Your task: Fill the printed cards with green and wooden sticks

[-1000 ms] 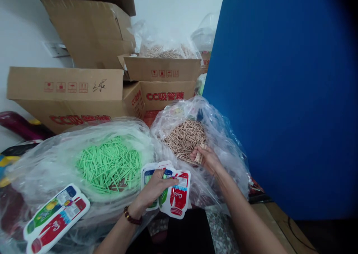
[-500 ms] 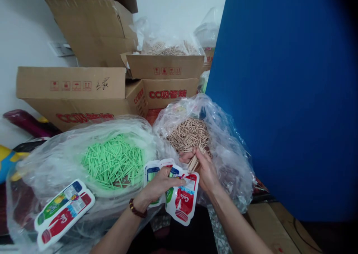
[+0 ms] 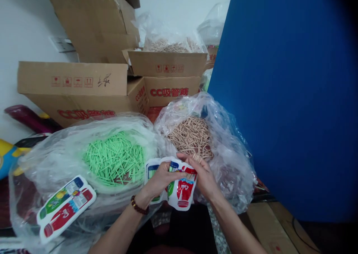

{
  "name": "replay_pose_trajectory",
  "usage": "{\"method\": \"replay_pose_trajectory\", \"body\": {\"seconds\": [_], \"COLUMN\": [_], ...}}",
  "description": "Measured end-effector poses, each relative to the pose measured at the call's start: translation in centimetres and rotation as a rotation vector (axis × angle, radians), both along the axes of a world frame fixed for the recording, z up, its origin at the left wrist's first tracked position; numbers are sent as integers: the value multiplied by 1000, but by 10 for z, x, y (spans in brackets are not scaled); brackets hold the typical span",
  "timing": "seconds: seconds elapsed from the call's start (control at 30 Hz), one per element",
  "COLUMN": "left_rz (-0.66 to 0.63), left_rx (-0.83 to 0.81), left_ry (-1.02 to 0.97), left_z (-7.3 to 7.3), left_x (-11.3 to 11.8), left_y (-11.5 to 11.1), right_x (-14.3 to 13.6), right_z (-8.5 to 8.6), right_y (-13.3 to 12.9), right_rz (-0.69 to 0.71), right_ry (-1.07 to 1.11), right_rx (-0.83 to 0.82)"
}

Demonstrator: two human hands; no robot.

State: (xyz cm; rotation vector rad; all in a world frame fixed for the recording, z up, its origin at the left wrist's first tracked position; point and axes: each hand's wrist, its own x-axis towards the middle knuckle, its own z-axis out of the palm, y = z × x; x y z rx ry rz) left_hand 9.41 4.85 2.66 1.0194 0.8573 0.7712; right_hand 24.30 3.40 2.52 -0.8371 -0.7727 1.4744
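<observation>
My left hand (image 3: 160, 179) is closed on bottle-shaped cola packets (image 3: 183, 194), its thumb lying across their front. Against the packets' top edge, my right hand (image 3: 203, 172) pinches a small bundle of tan sticks (image 3: 197, 158), much of it hidden by the fingers. Just beyond my hands, a pile of loose tan sticks (image 3: 190, 136) lies in an open clear plastic bag (image 3: 233, 164). Left of it, bright green sticks (image 3: 114, 159) fill another open plastic bag (image 3: 58, 142). More printed packets (image 3: 67, 209) rest on that bag at the lower left.
Cardboard boxes (image 3: 106, 101) with red print stand behind the bags, one holding a bag of tan sticks (image 3: 170, 45). A large blue panel (image 3: 285, 97) rises on the right. A dark red cylindrical object (image 3: 26, 116) is at the far left, and cardboard (image 3: 265, 224) lies at the lower right.
The tan bundle in my right hand has moved down against the packets, and less of it shows. The cola packets have tilted more upright and risen slightly. The view has shifted a little.
</observation>
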Motion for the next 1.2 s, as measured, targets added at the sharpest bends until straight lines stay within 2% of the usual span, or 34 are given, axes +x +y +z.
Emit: {"method": "replay_pose_trajectory", "body": {"seconds": [0.1,0.2,0.3,0.4,0.6,0.73,0.87,1.1,1.2], "left_rz": [-12,-13,55,103,88,161,189,279,280], "left_rx": [22,42,80,88,66,29,3,-31,-15], "left_ry": [4,-7,-22,-6,-17,-86,-102,-72,-56], "left_z": [3,6,5,3,1,3,7,13,17], "left_x": [-1,-2,-3,-4,-8,-13,-22,-44,-51], "left_y": [2,4,5,4,3,4,1,-10,-12], "right_x": [5,13,20,23,23,15,3,-22,-30], "right_z": [5,10,10,7,5,0,-5,3,3], "right_y": [3,5,5,4,4,6,4,-2,-3], "right_rz": [44,12,113,193,231,212,294,199,243], "right_ry": [-53,-266,-539,-631,-624,-394,-261,-200,-160], "right_rx": [93,200,279,344,298,185,76,15,-12]}}
